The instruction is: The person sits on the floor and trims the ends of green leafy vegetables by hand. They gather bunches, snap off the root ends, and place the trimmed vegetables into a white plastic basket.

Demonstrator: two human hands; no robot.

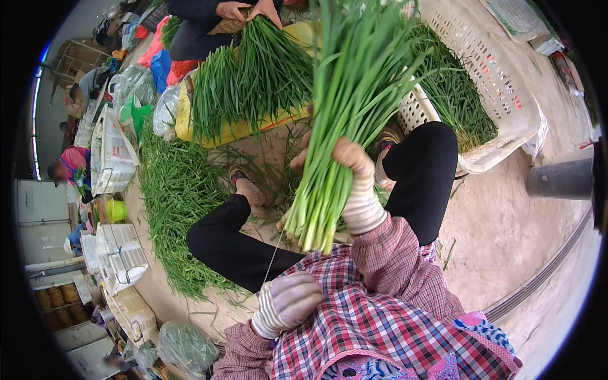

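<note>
My right hand [356, 178], in a soiled knitted glove, grips a large bunch of long flat green leaves with pale stems [327, 175], likely Chinese chives. The cut stem ends point down towards my lap, and the leaf tips reach the top edge. Some fingers of this hand are partly hidden behind the bunch. My left hand [289, 301], in a striped knitted glove, is closed before the checked apron [332, 304]. A thin pale strand [273, 259] runs from it up to the stem ends; the grip on it is hidden.
A large heap of loose greens [180, 204] lies on the floor at left. Ahead, a co-worker's hands [249, 12] touch greens [273, 71] on a yellow sheet [228, 133]. A white slatted crate [517, 123] of greens stands at right, beside my knee. White boxes [114, 152] line the far left.
</note>
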